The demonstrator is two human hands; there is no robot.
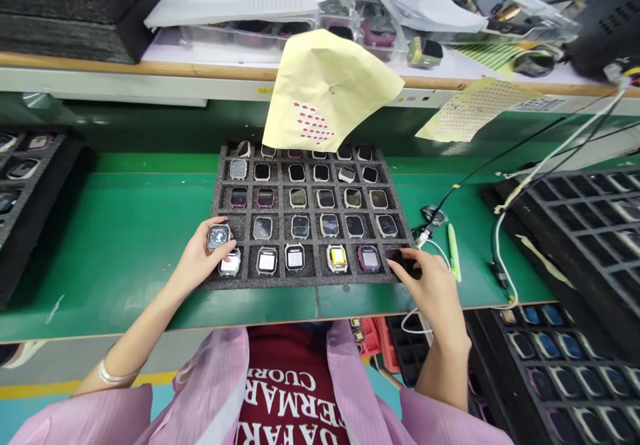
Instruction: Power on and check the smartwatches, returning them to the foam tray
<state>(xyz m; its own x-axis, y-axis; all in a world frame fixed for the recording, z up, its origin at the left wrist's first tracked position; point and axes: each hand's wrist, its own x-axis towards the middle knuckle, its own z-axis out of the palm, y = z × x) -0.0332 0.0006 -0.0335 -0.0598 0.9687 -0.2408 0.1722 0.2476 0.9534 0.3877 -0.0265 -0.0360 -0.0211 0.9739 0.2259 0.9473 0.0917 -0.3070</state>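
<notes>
A dark grey foam tray (313, 233) with rows of square compartments lies on the green bench, holding many strapless smartwatch bodies. In my left hand (200, 258), a smartwatch with a lit face (219, 235) is pinched between thumb and fingers over the tray's left edge. Just below it sits a smartwatch with a white screen (230, 264). My right hand (433, 285) reaches into the front right compartment, its thumb and fingers closed at a dark smartwatch (393, 255), which they partly cover. Beside that, a purple-framed smartwatch (370, 258) shows a lit screen.
Cables and a light green pen (453, 252) lie right of the tray. More watch trays stand at left (55, 165) and right (545, 232). A yellow paper sheet (325, 92) hangs from the shelf edge (225, 72) over the tray's back row.
</notes>
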